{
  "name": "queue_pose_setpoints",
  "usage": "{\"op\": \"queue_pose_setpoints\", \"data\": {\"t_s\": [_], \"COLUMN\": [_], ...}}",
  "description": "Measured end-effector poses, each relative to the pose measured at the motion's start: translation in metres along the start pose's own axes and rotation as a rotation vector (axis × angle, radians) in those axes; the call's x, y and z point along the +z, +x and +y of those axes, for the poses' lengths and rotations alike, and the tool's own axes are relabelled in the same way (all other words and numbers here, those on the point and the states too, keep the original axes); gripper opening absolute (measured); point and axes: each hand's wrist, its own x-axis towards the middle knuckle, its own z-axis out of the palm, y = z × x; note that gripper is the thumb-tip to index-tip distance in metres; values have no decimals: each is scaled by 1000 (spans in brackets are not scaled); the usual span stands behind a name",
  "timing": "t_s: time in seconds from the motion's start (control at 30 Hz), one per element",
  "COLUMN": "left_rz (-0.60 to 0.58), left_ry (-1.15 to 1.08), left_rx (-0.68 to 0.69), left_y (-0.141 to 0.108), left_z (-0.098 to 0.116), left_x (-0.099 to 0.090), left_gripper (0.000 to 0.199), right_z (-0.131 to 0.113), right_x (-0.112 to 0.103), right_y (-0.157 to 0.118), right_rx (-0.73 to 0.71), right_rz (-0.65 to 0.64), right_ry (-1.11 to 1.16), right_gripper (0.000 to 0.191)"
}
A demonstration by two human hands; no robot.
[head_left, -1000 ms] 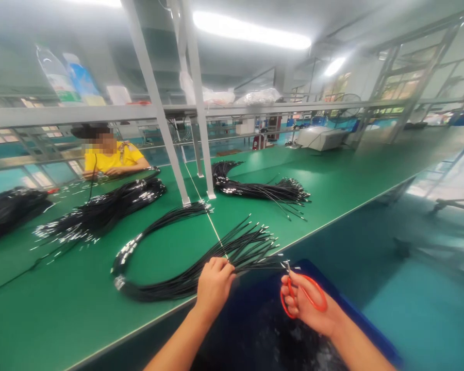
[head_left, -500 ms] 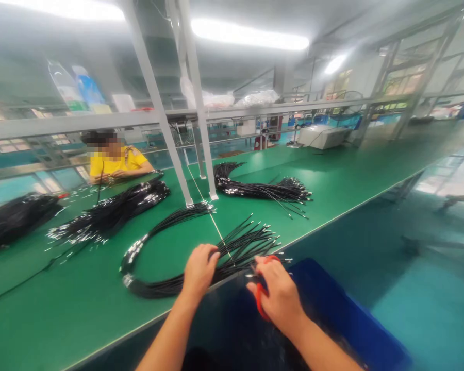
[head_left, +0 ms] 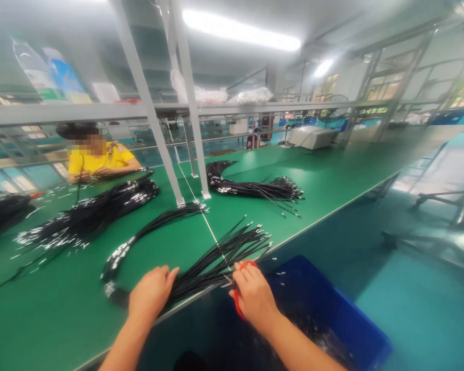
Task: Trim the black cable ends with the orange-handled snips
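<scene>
A bundle of thin black cables (head_left: 201, 268) with silvery tips curves over the green table along its front edge. My left hand (head_left: 151, 292) is closed round the bundle near its bend; the fingertips underneath are hidden. In my right hand (head_left: 254, 294) is a pair of scissors with red handles (head_left: 238, 305), the short blades pointing left beside the cables at the table's edge. Whether the blades touch a cable I cannot tell. The cables' loose ends fan out beyond my right hand.
Below the edge stands a blue bin (head_left: 344, 309) with small scraps inside. Another cable bundle (head_left: 251, 188) lies farther back, and more black bundles (head_left: 96, 211) lie to the left. Metal posts (head_left: 195, 118) rise from the table. A person in yellow (head_left: 100, 159) sits opposite.
My left hand has slid left along the bundle, away from my right hand. My right hand with the scissors has shifted slightly left. The whole view has turned a little to the right.
</scene>
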Motion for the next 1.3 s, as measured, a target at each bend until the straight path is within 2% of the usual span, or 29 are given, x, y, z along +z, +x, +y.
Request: {"op": "queue_pose_setpoints", "data": {"t_s": [0.13, 0.27, 0.4, 0.5, 0.57, 0.67, 0.8, 1.0, 1.2, 1.3], "left_rz": [47, 192, 357, 389, 425, 494, 546, 496, 311, 219], "left_ry": [12, 23, -31, -75, -87, -113, -175, -227, -168, -171], "left_rx": [-16, 7, 164, 400, 485, 542, 572, 474, 354, 388], "left_y": [-2, -8, -29, -45, -48, -44, -40, -49, -43, -44], "left_z": [-9, -11, 16, 47, 61, 66, 59, 71, 95, 117], "left_x": [1, -1, 5, 19, 30, 40, 37, 15, -6, -10], "left_gripper": [38, 33, 21, 7, 7, 8, 15, 12, 21, 18], "right_z": [-4, -3, 12, 25, 32, 38, 31, -3, -11, -12], "right_x": [-3, -10, -34, -57, -69, -76, -73, -79, -78, -68], "right_y": [1, -3, -13, -23, -34, -56, -87, -103, -112, -120], "right_rx": [-34, -24, 93, 194, 256, 351, 483, 826, 882, 903], "right_rz": [-2, 45, 136, 156, 151, 144, 155, 206, 194, 175], "right_ry": [49, 138, 184, 198, 209, 233, 268, 443, 539, 610], "right_gripper": [29, 25, 19, 18, 16, 15, 16, 17, 12, 11]}}
